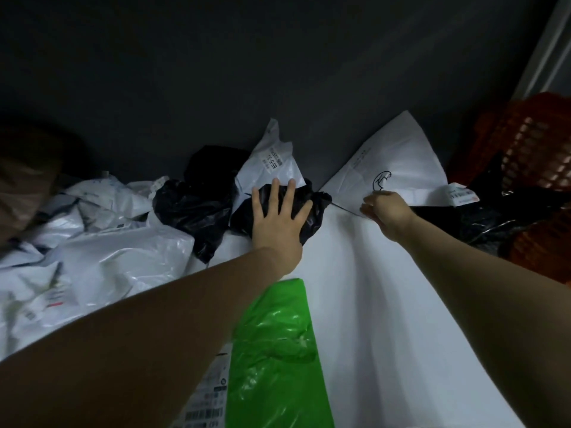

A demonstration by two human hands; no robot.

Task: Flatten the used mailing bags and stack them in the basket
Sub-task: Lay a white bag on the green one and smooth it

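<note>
**Item 1, your left hand** (278, 223): bare. The back of the hand shows, with four fingers (275, 194) and the thumb (304, 211) all in view, long and slim. The nails are too small to make out.

**Item 2, your left forearm** (154, 329): bare from the wrist to the lower frame edge, smooth, and in heavy shadow nearest you.

**Item 3, your right hand** (386, 211): bare. The back and knuckles are in view; the fingertips are hidden.

**Item 4, your right forearm** (494, 304): bare from the wrist to the frame edge, and shadowed like the left.
</note>
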